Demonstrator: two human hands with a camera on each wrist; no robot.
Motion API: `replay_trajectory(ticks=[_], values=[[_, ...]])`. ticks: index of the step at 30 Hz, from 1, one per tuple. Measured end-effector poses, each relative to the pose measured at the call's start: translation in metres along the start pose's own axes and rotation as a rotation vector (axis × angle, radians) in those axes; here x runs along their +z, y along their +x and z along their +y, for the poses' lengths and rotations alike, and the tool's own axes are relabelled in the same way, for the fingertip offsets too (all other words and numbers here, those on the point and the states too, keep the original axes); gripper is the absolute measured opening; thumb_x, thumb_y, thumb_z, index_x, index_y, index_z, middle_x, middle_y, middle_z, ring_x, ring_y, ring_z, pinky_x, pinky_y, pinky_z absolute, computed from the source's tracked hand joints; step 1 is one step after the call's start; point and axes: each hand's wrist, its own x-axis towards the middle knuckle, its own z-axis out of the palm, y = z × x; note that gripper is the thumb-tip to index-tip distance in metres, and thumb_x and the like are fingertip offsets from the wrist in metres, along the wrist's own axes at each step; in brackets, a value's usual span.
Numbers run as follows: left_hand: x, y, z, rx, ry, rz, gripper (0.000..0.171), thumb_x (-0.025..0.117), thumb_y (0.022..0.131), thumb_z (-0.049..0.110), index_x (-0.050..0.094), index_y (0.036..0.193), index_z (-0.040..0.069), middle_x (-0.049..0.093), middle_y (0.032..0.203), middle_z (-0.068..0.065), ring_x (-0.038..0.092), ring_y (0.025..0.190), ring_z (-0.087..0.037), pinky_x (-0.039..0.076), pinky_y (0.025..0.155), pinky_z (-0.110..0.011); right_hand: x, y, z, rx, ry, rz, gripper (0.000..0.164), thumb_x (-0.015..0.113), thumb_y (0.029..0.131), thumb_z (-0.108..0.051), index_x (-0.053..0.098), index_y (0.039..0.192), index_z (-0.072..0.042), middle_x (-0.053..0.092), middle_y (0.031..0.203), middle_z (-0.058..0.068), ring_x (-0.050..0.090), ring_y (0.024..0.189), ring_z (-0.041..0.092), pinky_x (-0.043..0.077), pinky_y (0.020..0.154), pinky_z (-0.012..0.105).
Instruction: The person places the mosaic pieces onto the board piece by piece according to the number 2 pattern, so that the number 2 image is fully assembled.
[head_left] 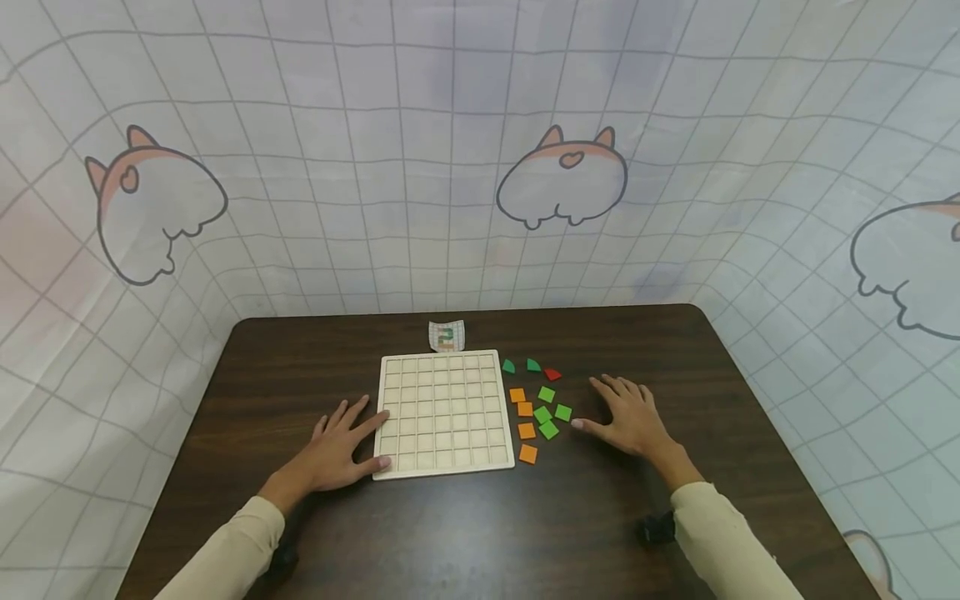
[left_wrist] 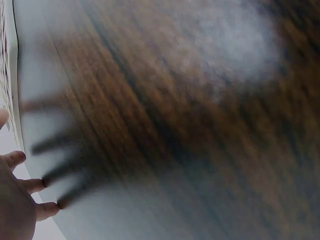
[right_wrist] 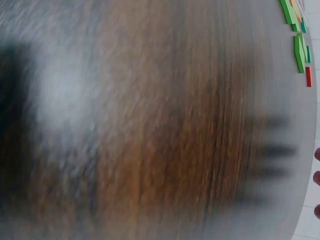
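Observation:
A pale square grid board (head_left: 446,412) lies on the dark wooden table, its cells bare. My left hand (head_left: 337,450) is spread at the board's left side, with the thumb and index fingertips over its edge. To the right of the board lie several orange squares (head_left: 527,431) in a rough column and several green squares (head_left: 549,430) beside them. My right hand (head_left: 630,417) rests on the table to the right of these pieces, fingers spread, holding nothing; its thumb tip is close to a green square. In the right wrist view only fingertips (right_wrist: 317,178) show at the edge.
Behind the board sits a small printed card (head_left: 447,336) with a coloured pattern. Two dark green rounded pieces (head_left: 533,365) and a red piece (head_left: 552,375) lie near the board's upper right corner. A grid-patterned curtain (head_left: 420,167) surrounds the table (head_left: 450,533) at the back and sides.

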Motion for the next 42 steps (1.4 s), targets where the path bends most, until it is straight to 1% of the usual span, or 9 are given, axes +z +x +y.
replay_trajectory(ticks=[5,11,18,24,27,29,34,38,42], values=[[-0.002,0.000,0.007,-0.001,-0.003,-0.007,0.080,0.059,0.090,0.068,0.039,0.156,0.026,0.025,0.164,-0.020,0.017,0.147,-0.058,0.015,0.107,-0.081,0.002,0.005,-0.007,-0.031,0.036,0.036,0.085,0.066,0.086,-0.065,0.050,0.148,-0.008,0.051,0.148,0.019,0.046,0.135,0.042,0.028,0.110,0.069],[-0.001,0.000,0.009,-0.037,-0.003,-0.031,0.083,0.057,0.090,0.069,0.037,0.157,0.024,0.024,0.165,-0.020,0.015,0.148,-0.057,0.014,0.108,-0.081,0.003,0.013,-0.018,-0.052,0.070,0.062,0.078,0.066,0.088,-0.061,0.055,0.142,-0.006,0.058,0.141,0.019,0.051,0.130,0.042,0.033,0.107,0.067],[-0.003,0.002,0.012,-0.045,0.013,-0.024,0.082,0.061,0.091,0.065,0.038,0.157,0.022,0.025,0.163,-0.022,0.016,0.147,-0.059,0.015,0.107,-0.082,0.002,0.027,-0.034,-0.039,0.112,0.052,0.074,0.066,0.090,-0.058,0.057,0.140,-0.005,0.060,0.138,0.019,0.055,0.126,0.041,0.041,0.104,0.064],[-0.001,0.000,0.012,-0.048,0.014,-0.011,0.082,0.061,0.091,0.064,0.039,0.156,0.021,0.026,0.163,-0.023,0.017,0.146,-0.060,0.016,0.106,-0.083,0.006,0.041,-0.045,-0.043,0.154,0.058,0.068,0.067,0.092,-0.053,0.059,0.138,-0.004,0.063,0.133,0.017,0.057,0.122,0.039,0.043,0.103,0.062],[-0.002,0.002,0.014,-0.056,0.008,-0.020,0.083,0.062,0.090,0.064,0.038,0.157,0.021,0.025,0.164,-0.022,0.017,0.147,-0.059,0.016,0.106,-0.083,0.005,0.049,-0.046,-0.052,0.184,0.054,0.067,0.067,0.092,-0.052,0.060,0.137,-0.003,0.064,0.132,0.017,0.058,0.121,0.038,0.044,0.104,0.060],[-0.001,0.001,0.014,-0.062,0.008,-0.023,0.083,0.062,0.090,0.065,0.037,0.157,0.022,0.025,0.164,-0.021,0.016,0.147,-0.058,0.016,0.106,-0.083,0.007,0.053,-0.049,-0.052,0.196,0.049,0.067,0.068,0.092,-0.052,0.060,0.137,-0.003,0.065,0.131,0.017,0.059,0.120,0.038,0.045,0.103,0.059],[0.000,0.000,0.014,-0.061,0.012,-0.013,0.083,0.061,0.090,0.066,0.038,0.157,0.023,0.026,0.164,-0.020,0.018,0.147,-0.058,0.016,0.106,-0.083,0.008,0.062,-0.053,-0.025,0.196,0.038,0.064,0.067,0.094,-0.050,0.060,0.137,-0.003,0.064,0.130,0.018,0.060,0.118,0.037,0.048,0.100,0.058],[0.000,0.000,0.014,-0.073,0.019,-0.014,0.083,0.060,0.089,0.067,0.038,0.157,0.024,0.026,0.164,-0.019,0.018,0.148,-0.057,0.016,0.106,-0.083,0.008,0.070,-0.056,-0.007,0.235,0.011,0.062,0.067,0.095,-0.046,0.058,0.138,-0.003,0.062,0.133,0.020,0.059,0.120,0.039,0.048,0.100,0.058],[0.001,0.000,0.013,-0.077,0.025,-0.015,0.084,0.059,0.089,0.069,0.037,0.157,0.024,0.025,0.165,-0.018,0.017,0.148,-0.056,0.016,0.106,-0.083,0.010,0.077,-0.058,0.004,0.258,-0.003,0.059,0.067,0.096,-0.044,0.058,0.139,-0.004,0.061,0.136,0.019,0.059,0.121,0.037,0.050,0.098,0.055]])
